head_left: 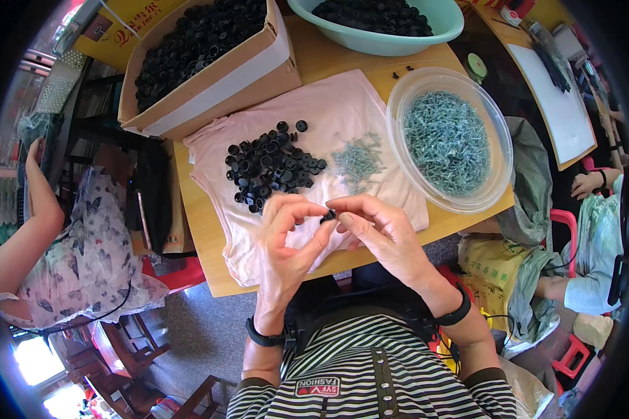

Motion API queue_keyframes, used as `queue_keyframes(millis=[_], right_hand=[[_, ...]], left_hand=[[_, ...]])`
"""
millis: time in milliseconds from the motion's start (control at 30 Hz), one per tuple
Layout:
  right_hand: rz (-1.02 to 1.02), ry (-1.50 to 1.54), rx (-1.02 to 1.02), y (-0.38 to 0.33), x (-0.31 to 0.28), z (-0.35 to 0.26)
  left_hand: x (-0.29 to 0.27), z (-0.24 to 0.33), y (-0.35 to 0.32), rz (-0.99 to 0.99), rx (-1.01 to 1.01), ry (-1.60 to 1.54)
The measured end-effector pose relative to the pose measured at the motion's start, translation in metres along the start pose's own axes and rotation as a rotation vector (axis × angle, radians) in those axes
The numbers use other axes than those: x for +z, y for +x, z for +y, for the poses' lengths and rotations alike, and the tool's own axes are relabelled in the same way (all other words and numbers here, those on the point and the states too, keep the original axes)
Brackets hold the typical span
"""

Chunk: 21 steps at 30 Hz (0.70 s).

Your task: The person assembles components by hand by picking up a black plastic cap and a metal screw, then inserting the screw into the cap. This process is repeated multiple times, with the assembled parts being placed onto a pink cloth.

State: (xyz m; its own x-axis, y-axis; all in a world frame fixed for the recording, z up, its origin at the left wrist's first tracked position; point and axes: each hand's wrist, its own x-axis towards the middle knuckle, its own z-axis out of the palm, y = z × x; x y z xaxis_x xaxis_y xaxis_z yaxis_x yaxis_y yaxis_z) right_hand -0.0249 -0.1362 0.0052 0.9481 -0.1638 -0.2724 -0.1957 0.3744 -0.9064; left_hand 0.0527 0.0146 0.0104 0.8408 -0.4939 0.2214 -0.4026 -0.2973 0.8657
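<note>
Over the table's near edge, my left hand (286, 234) pinches a small round black plastic cap (328, 216) between thumb and forefinger. My right hand (388, 234) closes its thumb and forefinger on the same cap from the other side. Whether a screw is also between the fingertips is too small to tell. Just beyond my hands, a heap of black plastic caps (269, 164) lies on a pale pink cloth (328, 94). Right of that heap is a smaller loose pile of silvery screws (358, 162).
A round clear tub (503, 157) full of screws stands at the right. A cardboard box (223, 87) and a mint-green basin (377, 45) hold many black parts at the back. People sit at left, in a patterned dress (91, 237), and right, in a light-blue garment (597, 251).
</note>
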Motion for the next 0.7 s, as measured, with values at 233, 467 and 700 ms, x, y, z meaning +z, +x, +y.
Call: queue_keyframes(millis=[233,467,700], right_hand=[[-0.121,0.215,0.086,-0.008,-0.023,-0.006],[0.138,-0.742,-0.43,-0.005,-0.028,0.004],[0.129,-1.16,-0.639,0.003,-0.026,0.008]], left_hand=[[0.007,0.006,0.003,-0.115,0.049,-0.109],[0.012,-0.012,0.042,-0.028,0.255,0.359],[0.02,-0.014,0.059,-0.144,0.356,0.575]])
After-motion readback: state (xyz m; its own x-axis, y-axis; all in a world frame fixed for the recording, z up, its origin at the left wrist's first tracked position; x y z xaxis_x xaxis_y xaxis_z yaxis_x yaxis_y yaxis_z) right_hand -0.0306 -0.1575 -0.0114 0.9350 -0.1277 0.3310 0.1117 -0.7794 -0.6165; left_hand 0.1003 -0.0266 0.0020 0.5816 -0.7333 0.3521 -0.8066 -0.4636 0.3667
